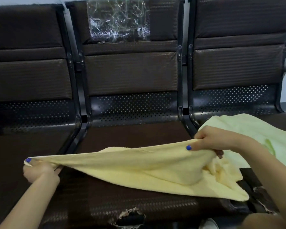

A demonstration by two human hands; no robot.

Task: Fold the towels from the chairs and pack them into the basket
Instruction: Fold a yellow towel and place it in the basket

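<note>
Nearest, a torn patch (130, 218) gapes in the front edge of the middle seat (106, 192) of a row of dark brown padded chairs, and more torn covering (261, 195) shows at the seat's right side. Just above that seat the pale yellow towel (139, 167) is stretched between the two hands, its upper edge pulled taut and its lower part sagging onto the cushion, with one corner lying toward the seat's right front. The left hand (38, 169) pinches the towel's left corner, fingers curled round the cloth and a blue-painted thumbnail on top. The right hand (210, 142) grips the opposite corner in bunched folds, thumb pressed on the fabric. Beyond the right forearm, a light green towel (248, 133) lies spread on the right-hand seat, partly under the arm and touching the yellow one's bunched end. Farther back stand the three backrests; crinkled clear plastic tape (119, 20) covers the upper part of the middle backrest (130, 73). Perforated black metal (132, 108) shows below each back pad.
</note>
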